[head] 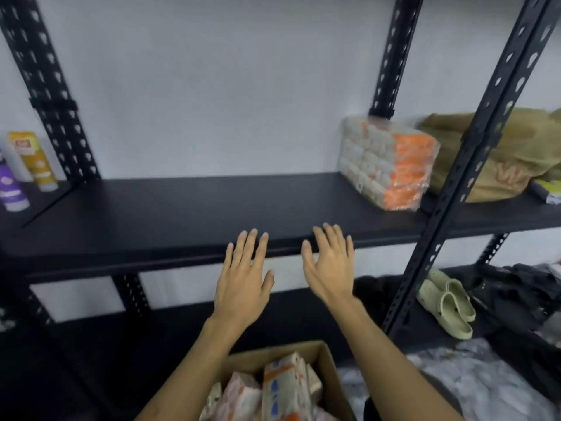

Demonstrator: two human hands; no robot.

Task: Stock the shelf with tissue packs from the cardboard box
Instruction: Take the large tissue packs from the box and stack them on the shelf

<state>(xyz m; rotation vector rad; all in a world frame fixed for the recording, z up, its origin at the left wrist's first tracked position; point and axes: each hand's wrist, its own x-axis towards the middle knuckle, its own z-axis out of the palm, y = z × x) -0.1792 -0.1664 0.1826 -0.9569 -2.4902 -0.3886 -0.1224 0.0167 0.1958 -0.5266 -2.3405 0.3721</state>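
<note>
A black metal shelf (182, 208) runs across the middle of the view. One big clear-wrapped tissue pack (385, 162), white and orange, stands on the shelf at the right, against the rear post. My left hand (243, 275) and my right hand (331, 265) hover side by side in front of the shelf's front edge, palms down, fingers spread, holding nothing. Below my arms, at the bottom of the view, an open cardboard box (328, 369) holds several tissue packs (279, 390), white with orange print.
Black perforated posts (473, 165) frame the shelving; one slants across the right. A yellow tube (33, 159) and a purple bottle (10, 189) stand at far left. A tan bag (516, 153) lies on the shelf right of the tissue pack. Pale clogs (446, 305) and dark clothes sit lower right.
</note>
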